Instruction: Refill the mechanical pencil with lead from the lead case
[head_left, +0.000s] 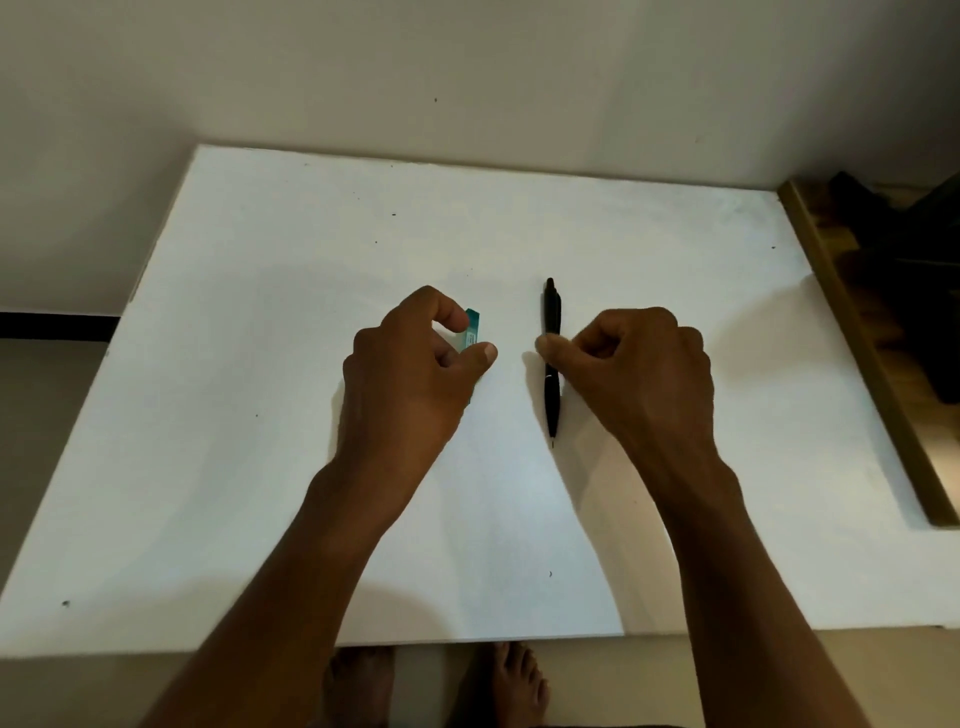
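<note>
A small teal lead case (472, 328) lies near the middle of the white table (519, 223). My left hand (415, 374) covers its near part, with index fingertip and thumb curled against its sides in a pinch. To the right, a black mechanical pencil (551, 312) lies lengthwise, cap end away from me and tip toward me. My right hand (639, 374) has its fingers curled, and the thumb and fingertips pinch the pencil's middle. Both objects seem to rest on the table.
The table's far edge meets a pale wall. A wooden ledge (857, 338) with dark objects runs along the right side. My bare feet (514, 680) show below the near edge.
</note>
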